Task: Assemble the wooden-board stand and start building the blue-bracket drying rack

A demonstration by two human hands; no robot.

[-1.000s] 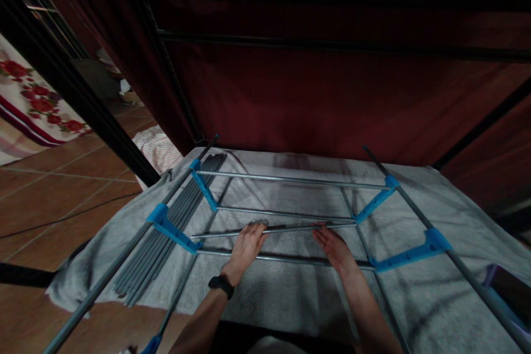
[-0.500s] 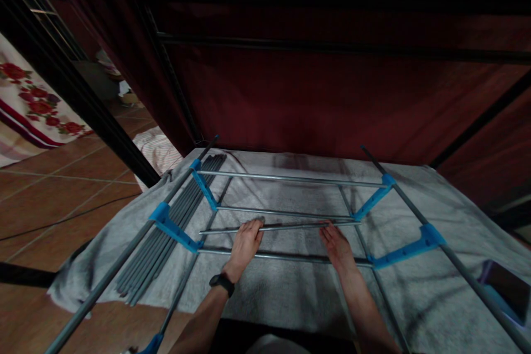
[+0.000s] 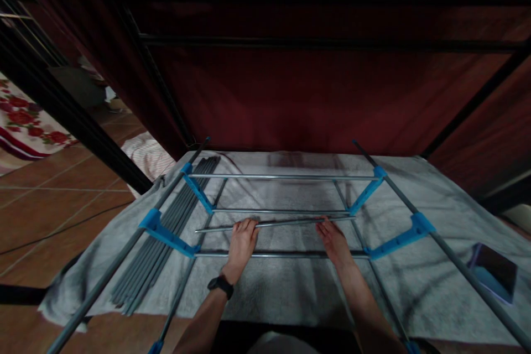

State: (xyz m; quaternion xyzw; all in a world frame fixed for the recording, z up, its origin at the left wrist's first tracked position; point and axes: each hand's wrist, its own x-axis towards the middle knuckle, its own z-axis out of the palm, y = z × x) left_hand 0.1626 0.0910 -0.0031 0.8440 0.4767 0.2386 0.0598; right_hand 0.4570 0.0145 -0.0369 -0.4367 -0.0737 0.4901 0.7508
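Observation:
A loose thin grey metal rod (image 3: pixel 286 223) lies slightly aslant between two fixed crossbars of a metal rack frame. My left hand (image 3: pixel 241 246), with a dark watch on its wrist, has its fingers wrapped over the rod left of its middle. Farther along, the fingertips of my right hand (image 3: pixel 333 239) close on the rod toward its right end. The near crossbar (image 3: pixel 282 255) runs beneath both hands, joining a left blue plastic bracket (image 3: pixel 168 237) to a right blue plastic bracket (image 3: pixel 400 241). The rod's left end stands free, short of the left side pole.
A bundle of several grey rods (image 3: pixel 166 246) lies at the left on a grey blanket (image 3: pixel 274 293). To the right rests a phone (image 3: pixel 493 271). Black posts (image 3: pixel 78 105) and a dark red curtain (image 3: pixel 307 99) surround the blanket. Tiled floor (image 3: pixel 53 199) shows at left.
The camera view has turned slightly right, so the frame appears shifted left. Both hands stay on the rod, which has barely moved against the frame.

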